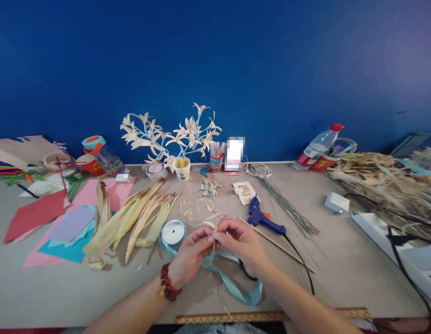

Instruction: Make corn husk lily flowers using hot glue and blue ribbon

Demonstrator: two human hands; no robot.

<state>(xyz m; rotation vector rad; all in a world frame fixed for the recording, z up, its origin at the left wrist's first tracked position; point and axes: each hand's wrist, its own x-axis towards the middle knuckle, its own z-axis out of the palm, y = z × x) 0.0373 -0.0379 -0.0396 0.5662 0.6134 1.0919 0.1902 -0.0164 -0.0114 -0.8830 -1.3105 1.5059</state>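
husk piece [215,228] pinched in both hands [242,242]; red bottle label [308,155] unreadably small.

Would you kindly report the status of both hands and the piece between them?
Left hand and right hand together, pinching small pale piece. Blue ribbon lying loose beneath. Glue gun to the right, untouched.

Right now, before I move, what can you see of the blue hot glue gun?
The hot glue gun is dark blue, seemingly plastic, with an orange trigger-like part. It lies on its side on the gray table, just beyond and right of the right hand, unheld. A black cord leaves the handle's end toward the near edge, crossing a wooden stick. Whether it touches the patterned card is unclear.
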